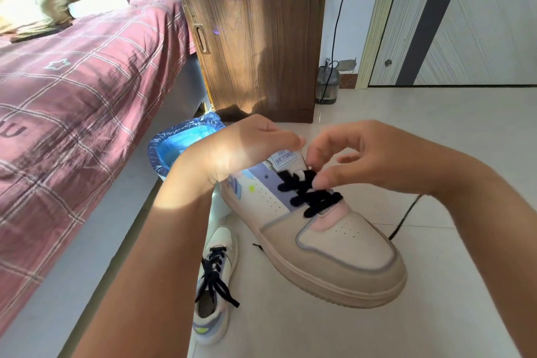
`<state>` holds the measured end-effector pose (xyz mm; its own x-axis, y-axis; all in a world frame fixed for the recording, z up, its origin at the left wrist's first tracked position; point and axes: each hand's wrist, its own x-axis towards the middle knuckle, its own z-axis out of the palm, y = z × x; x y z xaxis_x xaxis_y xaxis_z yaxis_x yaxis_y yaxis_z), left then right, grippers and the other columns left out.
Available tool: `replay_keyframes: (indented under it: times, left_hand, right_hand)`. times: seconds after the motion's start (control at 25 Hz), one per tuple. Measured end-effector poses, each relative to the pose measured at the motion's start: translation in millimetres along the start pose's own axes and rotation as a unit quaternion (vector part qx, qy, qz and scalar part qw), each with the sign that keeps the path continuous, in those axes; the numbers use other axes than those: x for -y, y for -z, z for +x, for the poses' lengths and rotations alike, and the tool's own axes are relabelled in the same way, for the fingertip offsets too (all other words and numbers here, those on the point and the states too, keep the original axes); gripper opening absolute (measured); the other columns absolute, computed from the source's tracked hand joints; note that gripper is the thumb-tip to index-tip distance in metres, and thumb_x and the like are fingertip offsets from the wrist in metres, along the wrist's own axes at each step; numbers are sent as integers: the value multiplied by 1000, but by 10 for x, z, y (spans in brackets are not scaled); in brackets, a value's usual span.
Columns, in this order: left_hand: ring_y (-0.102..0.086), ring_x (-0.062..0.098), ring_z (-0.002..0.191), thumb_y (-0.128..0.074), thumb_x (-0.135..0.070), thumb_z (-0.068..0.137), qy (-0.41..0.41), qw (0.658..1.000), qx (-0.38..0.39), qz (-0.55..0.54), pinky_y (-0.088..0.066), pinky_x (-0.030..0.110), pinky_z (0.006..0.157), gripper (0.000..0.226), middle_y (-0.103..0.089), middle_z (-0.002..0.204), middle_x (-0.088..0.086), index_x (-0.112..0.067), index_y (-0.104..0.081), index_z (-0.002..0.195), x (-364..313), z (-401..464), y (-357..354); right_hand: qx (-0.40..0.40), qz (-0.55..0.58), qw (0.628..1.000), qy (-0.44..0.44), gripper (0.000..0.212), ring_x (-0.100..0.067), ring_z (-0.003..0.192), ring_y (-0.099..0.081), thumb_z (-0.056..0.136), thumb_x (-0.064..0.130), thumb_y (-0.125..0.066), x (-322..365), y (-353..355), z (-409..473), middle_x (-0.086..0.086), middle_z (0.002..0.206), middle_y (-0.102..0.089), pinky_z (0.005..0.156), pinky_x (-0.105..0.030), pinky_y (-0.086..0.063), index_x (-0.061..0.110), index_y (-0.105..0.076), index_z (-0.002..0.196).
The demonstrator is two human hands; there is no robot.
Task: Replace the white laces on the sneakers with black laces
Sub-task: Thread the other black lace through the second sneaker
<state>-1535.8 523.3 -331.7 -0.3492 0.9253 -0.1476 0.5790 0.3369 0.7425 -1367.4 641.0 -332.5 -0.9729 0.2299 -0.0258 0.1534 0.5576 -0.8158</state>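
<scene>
Pale floor tiles (436, 139) are stretching out under me, with a bed in a red checked cover (72, 90) on my left and a wooden bedside cabinet (255, 49) straight ahead. I am holding the near sneaker (313, 241) up off the floor, toe pointing toward me. My left hand (247, 151) is curling over its collar beside the tongue label, fingers bent; whether it is actually gripping I cannot tell. My right hand (363, 160) is pinching narrowly at the top rows of the black lace (308, 192), thumb and forefinger close together on the cord. One loose end is trailing across the tiles to my right. I am seeing no white lace on this shoe. The second sneaker (215, 285) is lying on the floor below, already carrying its black lace.

I am judging the lace to be soft, flat and limp, so it is going to flop unless I take it close to the tip. The shoe is looking light, stiff in the sole and firm at the collar, which is making the collar the sensible place to steady it.
</scene>
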Motion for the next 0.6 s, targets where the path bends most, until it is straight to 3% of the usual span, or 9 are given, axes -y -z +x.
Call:
replay_keyframes:
  times: [0.08,0.2,0.32,0.44,0.52,0.6]
  left_hand:
    - [-25,9,45,-61,-41,83,-1,1000,-5,2,-22,26,53,54,-22,49,-6,-19,-38,40,-37,-11,-2]
    - [-23,11,47,-60,-44,83,3,1000,-6,15,-22,25,54,53,-19,51,-6,-20,-35,43,-48,-19,-14]
    - [-19,8,38,-59,-47,82,17,999,-20,18,-19,23,44,60,-16,45,-10,-19,-28,38,-51,4,-28]
    - [-17,8,38,-59,-47,83,17,1000,-23,8,-17,28,48,60,-17,43,-10,-19,-27,40,-61,38,-36]
    - [-21,10,43,-60,-50,83,-8,1000,0,7,-19,27,51,58,-23,47,-8,-19,-33,42,-42,20,-9]
    - [-31,14,59,-59,-57,78,-41,998,40,5,-25,27,64,60,-38,63,-1,1,-53,61,5,-17,30]
  right_hand:
    - [2,34,999,5,18,-3,64,-58,66,33,-78,28,-77,50,7,71,-65,66,-16,-46,24,-66,75]
    - [0,-45,999,0,13,1,54,-49,77,26,-72,25,-72,72,12,59,-58,60,-12,-40,22,-63,68]
    - [-54,-131,990,-11,14,1,66,-55,81,33,-67,12,19,54,16,67,-63,68,-14,-42,26,-62,70]
    - [-58,-152,987,-16,13,1,72,-56,81,37,-63,22,57,50,17,71,-64,74,-18,-43,28,-60,71]
    - [-53,-123,991,-17,13,-2,66,-57,83,32,-63,21,86,43,15,71,-66,68,-21,-44,25,-60,73]
    - [-68,-114,991,-34,13,-11,65,-55,85,27,-62,-21,154,21,12,68,-67,68,-30,-44,22,-59,74]
